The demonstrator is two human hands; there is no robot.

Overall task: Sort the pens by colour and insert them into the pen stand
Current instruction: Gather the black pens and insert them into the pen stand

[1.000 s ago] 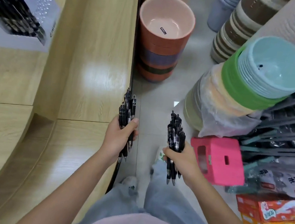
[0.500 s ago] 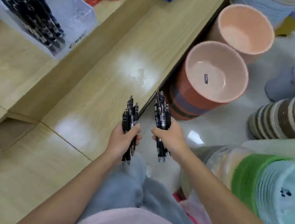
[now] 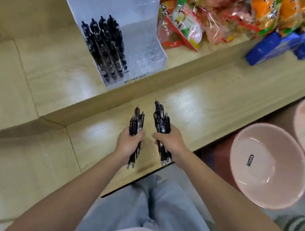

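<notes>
Hidden: ink colour of the pens could not be read, though all barrels looked black; middles of both bundles were covered by curled fingers; far end of the pen stand [image 3: 124, 0] was cut off at the top edge; print on the snack packets [image 3: 201, 14] was too blurred to read.
Stand pens [image 3: 106, 46]: leaned together against the left wall of the clear pen stand, at 11 o'clock from the hands and well apart from them.
Left bundle [image 3: 137, 121]: stood nearly upright above the tabletop [image 3: 197, 110], clicker ends toward 12 o'clock, tips poking out below the fist toward 6 o'clock.
Right bundle [image 3: 161, 120]: sat just beside the left bundle at its 3 o'clock, apart from it, pointing the same way.
Left hand [image 3: 128, 143]: closed tightly round the left bundle, thumb laid across the front.
Right hand [image 3: 169, 143]: wrapped likewise round the right bundle, near the tabletop's front edge.
Surroundings: pink basin [image 3: 269, 167] lay at 4 o'clock from the right hand, beyond the tabletop; blue boxes [image 3: 287, 44] lay at 2 o'clock.
</notes>
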